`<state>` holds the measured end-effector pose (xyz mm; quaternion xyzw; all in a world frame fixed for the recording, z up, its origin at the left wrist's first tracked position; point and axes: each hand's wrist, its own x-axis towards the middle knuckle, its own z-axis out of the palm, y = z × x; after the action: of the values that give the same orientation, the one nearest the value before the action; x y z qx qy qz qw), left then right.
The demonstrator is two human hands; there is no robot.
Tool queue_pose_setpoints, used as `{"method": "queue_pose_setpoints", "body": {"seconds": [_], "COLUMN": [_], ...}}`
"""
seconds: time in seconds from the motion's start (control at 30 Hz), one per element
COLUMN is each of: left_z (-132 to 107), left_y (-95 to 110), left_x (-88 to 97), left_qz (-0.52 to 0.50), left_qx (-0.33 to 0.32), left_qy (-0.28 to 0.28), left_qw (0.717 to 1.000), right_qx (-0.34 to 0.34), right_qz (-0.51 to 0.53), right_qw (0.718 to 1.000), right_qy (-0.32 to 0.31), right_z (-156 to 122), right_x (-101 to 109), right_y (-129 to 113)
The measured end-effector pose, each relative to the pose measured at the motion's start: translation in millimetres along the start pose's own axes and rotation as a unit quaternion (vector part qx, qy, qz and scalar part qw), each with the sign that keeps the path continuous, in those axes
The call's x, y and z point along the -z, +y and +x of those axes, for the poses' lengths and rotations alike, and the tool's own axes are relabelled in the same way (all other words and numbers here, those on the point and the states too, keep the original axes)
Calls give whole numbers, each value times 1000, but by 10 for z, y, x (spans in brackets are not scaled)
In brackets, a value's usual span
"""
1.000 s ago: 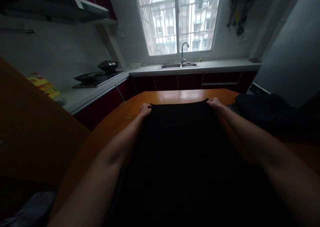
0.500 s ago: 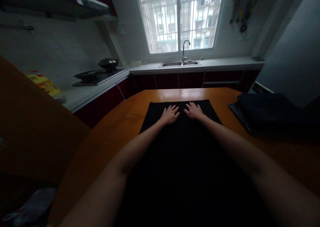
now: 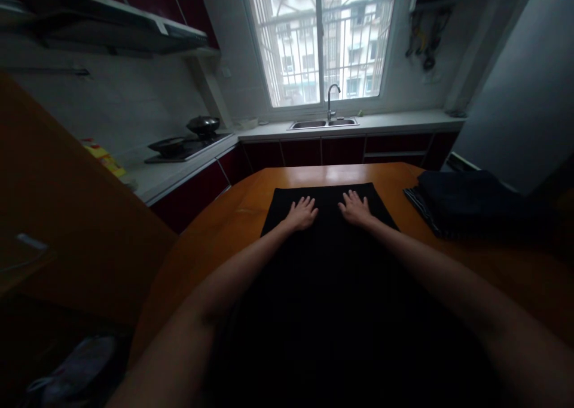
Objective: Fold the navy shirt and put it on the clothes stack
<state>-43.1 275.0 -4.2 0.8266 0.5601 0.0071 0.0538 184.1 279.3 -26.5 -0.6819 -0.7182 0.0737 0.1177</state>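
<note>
A black cloth or garment [image 3: 329, 258] lies spread on the wooden table [image 3: 224, 216], its far edge straight; it is too dark to tell its kind. On its left far part rests my left hand [image 3: 302, 213], palm down with the fingers spread. My right hand [image 3: 356, 208] lies flat on the right far part, fingers apart. Neither hand grips anything. The near end of the cloth fades into shadow between my forearms.
To the right on the table is a stack of dark folded clothes [image 3: 475, 201]. Beyond the table run a counter with a sink [image 3: 309, 124] and a stove with a pan [image 3: 167, 147] and a wok [image 3: 203, 124]. A wooden panel [image 3: 76, 186] stands at left.
My hands have moved slightly apart on the cloth, the right one shifting rightward. The camera view has tilted up a little. The cloth still lies flat.
</note>
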Motion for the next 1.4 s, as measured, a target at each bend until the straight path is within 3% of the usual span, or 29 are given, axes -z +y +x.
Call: {"method": "queue_pose_setpoints", "body": {"seconds": [0.1, 0.17, 0.33, 0.43, 0.57, 0.67, 0.77, 0.97, 1.4], "left_z": [-228, -379, -722, -954, -1327, -1614, -1825, -1922, -1895], "left_y": [269, 222, -251, -329, 23, 414, 660, 608, 563], "left_x": [-164, -195, 35, 180, 171, 48, -105, -317, -353], "left_qz": [-28, -23, -5, 5, -1, -34, -61, -25, -19], "left_qx": [-42, -39, 95, 117, 42, -47, -75, -55, -51], "left_qy": [-41, -25, -18, -18, -39, -77, -71, 18, 23], "left_qw": [998, 999, 995, 993, 998, 995, 993, 998, 998], "right_qx": [93, 113, -33, -70, -4, 83, 119, 109, 109], "right_qz": [15, 9, -17, -10, 40, 75, 74, 33, 24], "right_qw": [995, 992, 999, 997, 999, 992, 987, 993, 993], "right_qy": [-47, -62, -35, -9, -21, -62, -77, -35, -30], "right_z": [-315, -467, -661, -824, -1232, -1615, -1906, -2056, -2050], "right_x": [-92, -57, 281, 450, 492, 412, 278, 32, 15], "right_y": [-235, -151, 490, 605, 154, -313, -574, -471, -437]}}
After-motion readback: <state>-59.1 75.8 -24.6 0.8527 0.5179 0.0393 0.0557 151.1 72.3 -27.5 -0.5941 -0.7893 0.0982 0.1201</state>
